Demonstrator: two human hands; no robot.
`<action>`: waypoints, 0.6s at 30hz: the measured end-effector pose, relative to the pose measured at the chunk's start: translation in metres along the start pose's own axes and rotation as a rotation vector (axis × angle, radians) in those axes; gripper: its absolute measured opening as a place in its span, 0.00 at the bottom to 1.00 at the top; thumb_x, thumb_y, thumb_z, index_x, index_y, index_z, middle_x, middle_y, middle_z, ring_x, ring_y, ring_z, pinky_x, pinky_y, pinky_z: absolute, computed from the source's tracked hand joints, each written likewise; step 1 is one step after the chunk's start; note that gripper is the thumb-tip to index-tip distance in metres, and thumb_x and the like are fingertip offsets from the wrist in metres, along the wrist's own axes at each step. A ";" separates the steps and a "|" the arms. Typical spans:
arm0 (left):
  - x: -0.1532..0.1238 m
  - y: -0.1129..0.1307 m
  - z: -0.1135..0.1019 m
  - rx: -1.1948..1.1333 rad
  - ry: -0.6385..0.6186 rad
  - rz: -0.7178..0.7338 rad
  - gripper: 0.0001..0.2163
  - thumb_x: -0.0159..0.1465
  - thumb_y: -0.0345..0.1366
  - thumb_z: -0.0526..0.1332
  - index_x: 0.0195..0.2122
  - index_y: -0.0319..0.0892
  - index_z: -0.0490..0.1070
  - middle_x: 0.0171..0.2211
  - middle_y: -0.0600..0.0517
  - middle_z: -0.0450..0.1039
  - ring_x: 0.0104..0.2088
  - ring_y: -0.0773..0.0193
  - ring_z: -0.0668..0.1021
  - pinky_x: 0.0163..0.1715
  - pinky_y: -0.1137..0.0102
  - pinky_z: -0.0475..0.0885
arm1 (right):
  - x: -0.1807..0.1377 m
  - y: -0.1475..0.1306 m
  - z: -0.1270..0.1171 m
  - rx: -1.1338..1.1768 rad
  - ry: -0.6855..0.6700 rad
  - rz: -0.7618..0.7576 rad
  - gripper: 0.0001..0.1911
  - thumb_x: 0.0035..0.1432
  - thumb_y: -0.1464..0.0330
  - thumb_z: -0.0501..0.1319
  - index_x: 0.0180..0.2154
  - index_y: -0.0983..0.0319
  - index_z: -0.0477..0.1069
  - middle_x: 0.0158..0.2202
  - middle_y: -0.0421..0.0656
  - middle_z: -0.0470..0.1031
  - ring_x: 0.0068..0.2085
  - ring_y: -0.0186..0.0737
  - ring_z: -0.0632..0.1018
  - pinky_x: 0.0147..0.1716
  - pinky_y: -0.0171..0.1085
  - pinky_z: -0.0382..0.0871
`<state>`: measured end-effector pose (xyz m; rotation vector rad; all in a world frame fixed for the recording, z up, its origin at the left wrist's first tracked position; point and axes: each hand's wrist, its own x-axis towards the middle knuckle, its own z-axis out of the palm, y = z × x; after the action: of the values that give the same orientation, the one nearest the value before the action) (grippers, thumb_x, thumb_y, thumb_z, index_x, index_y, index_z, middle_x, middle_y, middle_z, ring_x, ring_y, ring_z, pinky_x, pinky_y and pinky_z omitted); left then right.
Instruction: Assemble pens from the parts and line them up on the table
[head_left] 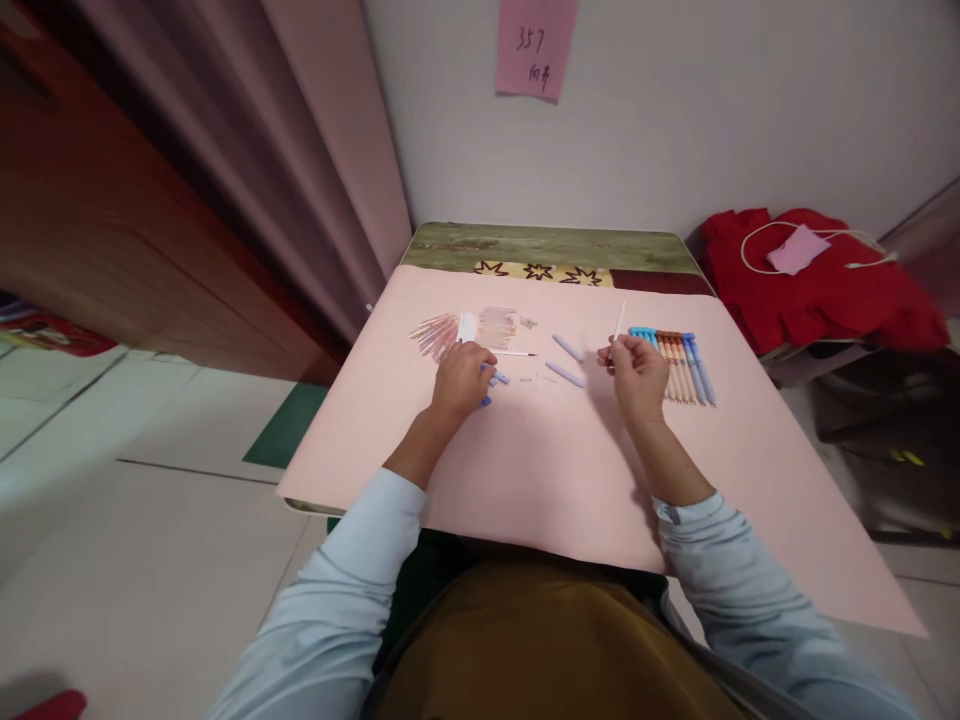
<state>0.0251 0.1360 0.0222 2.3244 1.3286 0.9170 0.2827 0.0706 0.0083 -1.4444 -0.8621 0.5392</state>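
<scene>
My right hand (637, 375) pinches a thin white pen refill (619, 318), which stands upright above its fingertips. Beneath my left hand (461, 380) lie small blue pen parts (499, 377); its fingers are curled, and what they hold, if anything, is hidden. Beyond the left hand lies another refill (517, 353) with a dark tip. Two lavender pen barrels (565, 374) rest between my hands. Close to the right hand is a row of assembled pens (701, 375) with blue, brown and lavender ends.
Clear pinkish tubes (433, 335) fan out at the left of the pink-covered table (525, 470). Beside them are a white piece (466, 326), more clear parts (496, 327) and tiny pieces (529, 323). Red cloth (817, 300) with a cable lies off the right side.
</scene>
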 end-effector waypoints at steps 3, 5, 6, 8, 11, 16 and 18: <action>0.008 0.005 -0.002 0.010 -0.027 0.008 0.06 0.55 0.26 0.62 0.27 0.44 0.76 0.32 0.48 0.76 0.38 0.54 0.76 0.46 0.56 0.70 | -0.010 0.002 0.011 0.120 -0.041 0.007 0.13 0.55 0.59 0.62 0.36 0.60 0.67 0.28 0.40 0.76 0.30 0.35 0.77 0.34 0.36 0.71; 0.006 0.013 -0.006 -0.066 0.036 -0.027 0.05 0.57 0.28 0.62 0.29 0.44 0.77 0.31 0.49 0.76 0.36 0.57 0.77 0.44 0.59 0.71 | -0.018 0.002 0.014 0.180 -0.115 0.041 0.12 0.55 0.59 0.62 0.35 0.60 0.67 0.27 0.39 0.76 0.29 0.34 0.76 0.33 0.36 0.70; 0.003 0.019 -0.008 -0.137 0.072 -0.073 0.05 0.59 0.31 0.62 0.30 0.44 0.77 0.29 0.50 0.76 0.34 0.59 0.77 0.41 0.61 0.72 | -0.021 0.001 0.014 0.194 -0.162 0.058 0.12 0.55 0.59 0.63 0.35 0.60 0.68 0.26 0.39 0.76 0.28 0.34 0.75 0.32 0.35 0.70; -0.006 0.036 -0.008 -0.353 0.117 -0.232 0.06 0.60 0.37 0.62 0.32 0.43 0.78 0.28 0.51 0.76 0.30 0.62 0.76 0.34 0.65 0.73 | -0.028 -0.003 0.012 0.197 -0.248 0.081 0.12 0.55 0.59 0.64 0.35 0.61 0.71 0.26 0.38 0.75 0.26 0.33 0.74 0.30 0.35 0.69; -0.024 0.064 0.004 -0.816 0.029 -0.529 0.13 0.57 0.43 0.67 0.41 0.42 0.78 0.30 0.50 0.78 0.29 0.64 0.77 0.31 0.65 0.75 | -0.041 -0.012 0.012 0.168 -0.357 0.061 0.11 0.54 0.59 0.65 0.34 0.61 0.74 0.25 0.38 0.76 0.27 0.35 0.74 0.30 0.35 0.70; -0.046 0.091 0.026 -1.176 0.070 -0.771 0.12 0.51 0.42 0.72 0.32 0.40 0.77 0.31 0.49 0.77 0.30 0.64 0.78 0.36 0.63 0.77 | -0.060 -0.026 0.011 -0.029 -0.541 -0.111 0.10 0.56 0.59 0.65 0.33 0.59 0.78 0.27 0.39 0.78 0.27 0.35 0.73 0.28 0.35 0.67; -0.047 0.089 0.025 -1.234 0.110 -0.826 0.12 0.50 0.41 0.73 0.30 0.39 0.75 0.30 0.50 0.77 0.30 0.65 0.79 0.35 0.66 0.77 | -0.058 -0.026 0.006 -0.117 -0.572 -0.144 0.11 0.58 0.58 0.64 0.33 0.58 0.79 0.28 0.39 0.79 0.27 0.36 0.74 0.29 0.35 0.67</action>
<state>0.0830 0.0506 0.0351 0.7200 1.0698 1.0786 0.2388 0.0273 0.0227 -1.3345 -1.4567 0.8209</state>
